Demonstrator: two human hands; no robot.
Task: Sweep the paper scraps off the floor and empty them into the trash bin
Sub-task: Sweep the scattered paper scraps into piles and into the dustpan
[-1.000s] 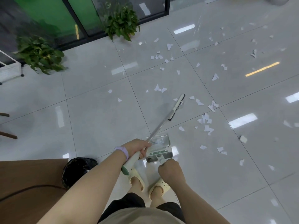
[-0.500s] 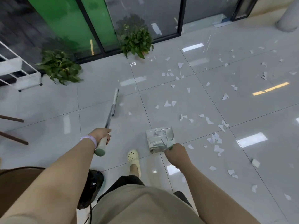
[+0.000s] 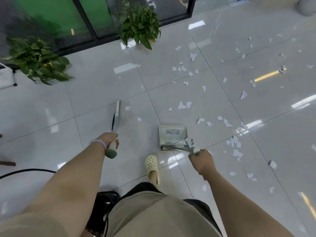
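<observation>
On the glossy tiled floor (image 3: 95, 106), featherlight paper scraps (image 3: 183, 105) lie scattered ahead and rightward, likely to skid; the left hand (image 3: 109, 140) grips the broom (image 3: 116, 115) by its handle end, the right hand (image 3: 201, 159) the dustpan (image 3: 172, 134) handle.

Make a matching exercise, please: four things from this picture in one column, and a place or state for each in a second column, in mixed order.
Things:
1. broom
2. dustpan
3. scraps
4. plant

Places or states:
A. scattered on the floor
B. held by the right hand
C. by the glass wall
D. held by the left hand

Pairs: 1-D, 2-B, 3-A, 4-C
</observation>
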